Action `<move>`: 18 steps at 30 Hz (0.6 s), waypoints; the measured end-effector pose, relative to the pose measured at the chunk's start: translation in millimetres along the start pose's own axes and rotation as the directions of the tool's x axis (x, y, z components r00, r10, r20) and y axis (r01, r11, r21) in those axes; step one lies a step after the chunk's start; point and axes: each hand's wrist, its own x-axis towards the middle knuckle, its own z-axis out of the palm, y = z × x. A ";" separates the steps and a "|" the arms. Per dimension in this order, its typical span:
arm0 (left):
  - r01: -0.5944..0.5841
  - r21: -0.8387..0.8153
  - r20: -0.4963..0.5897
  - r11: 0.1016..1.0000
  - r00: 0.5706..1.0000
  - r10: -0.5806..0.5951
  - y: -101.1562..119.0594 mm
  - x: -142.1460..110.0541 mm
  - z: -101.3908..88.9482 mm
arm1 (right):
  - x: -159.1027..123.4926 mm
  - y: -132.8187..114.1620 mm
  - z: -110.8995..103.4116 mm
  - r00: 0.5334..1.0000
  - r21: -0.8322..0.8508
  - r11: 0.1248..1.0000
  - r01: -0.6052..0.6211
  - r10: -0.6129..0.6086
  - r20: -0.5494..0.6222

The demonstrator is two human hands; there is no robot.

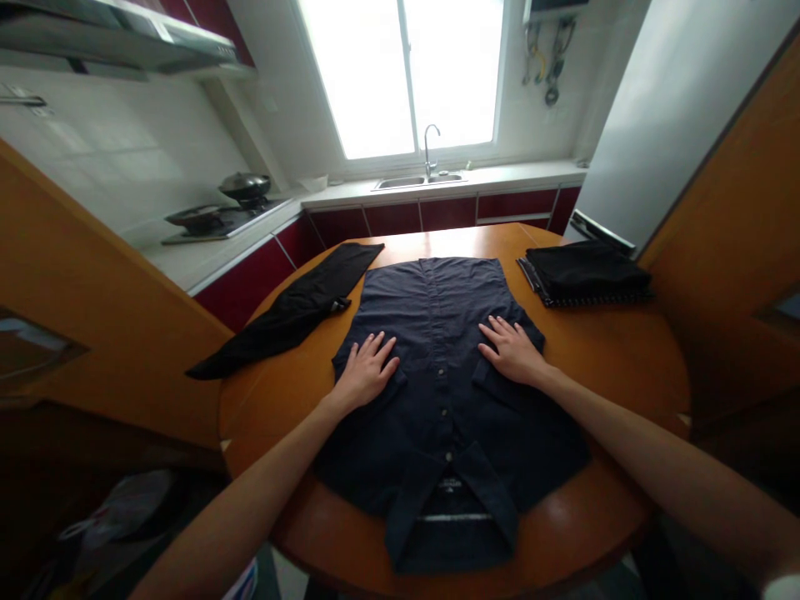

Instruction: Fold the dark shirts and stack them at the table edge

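Observation:
A dark navy button-up shirt [409, 417] lies flat, front side up, on a round wooden table [268, 417]. Its collar points toward me and hangs near the table's front edge, while the hem faces the window. My left hand [367, 371] rests on the left part of the shirt, fingers spread. On the right part, my right hand [512, 350] lies flat with its fingers apart. Under or beside each palm a folded sleeve edge shows. Neither hand grips the cloth.
A black garment [293, 304] lies along the table's left side. Folded dark clothes [584, 271] are stacked at the back right. Beyond the table are a counter with a sink [418, 180], a stove with pans [245, 185], and a fridge [650, 108].

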 end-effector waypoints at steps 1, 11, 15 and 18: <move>0.000 -0.002 0.001 1.000 1.000 0.000 -0.6 0.5 0.7 | 0.0 0.2 0.1 1.000 0.001 1.000 0.001 -0.001 -0.001; 0.000 -0.049 0.016 0.999 1.000 0.001 -0.2 -0.6 -0.6 | 0.2 1.6 -0.2 1.000 -0.012 1.000 0.004 -0.004 0.002; -0.002 -0.051 0.013 0.999 1.000 0.002 0.0 -1.1 -0.1 | 0.4 1.3 -1.2 1.000 -0.018 1.000 -0.002 0.002 0.010; -0.004 -0.055 0.011 0.998 1.000 0.005 0.0 -1.6 0.1 | 0.9 1.5 -1.5 1.000 -0.018 1.000 -0.005 0.005 0.019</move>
